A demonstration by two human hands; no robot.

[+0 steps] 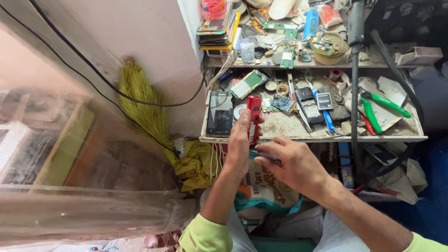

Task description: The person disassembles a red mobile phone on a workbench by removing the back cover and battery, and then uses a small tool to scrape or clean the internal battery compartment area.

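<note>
Red phone (pixel 253 116) upright in left hand (pixel 239 144); right hand (pixel 291 161) pinches tool (pixel 266 155).

Work shelf (pixel 280 127), shallow tray type, grimy bare surface, raised front lip. Contents, placed relative to the fingers:
- Black phone (pixel 220 113), lying flat, just left of the left hand's fingers (pixel 240 126).
- Circuit board, green (pixel 251 82), above those fingers, tilted.
- Small blue circuit board (pixel 283 103), just right of the fingertips.
- Dark handset body (pixel 308 105) with a flat battery (pixel 325 101) beside it, above the right hand's fingers (pixel 275 145).
- Blue pen-like tool (pixel 326 119), above and right of the right fingers.
- Green-handled pliers (pixel 380 106), on white paper, far right, well apart from both hands.

Upper shelf (pixel 326 63), behind: stacked phones (pixel 213 30), loose boards, round tin of parts (pixel 329 46).
</note>
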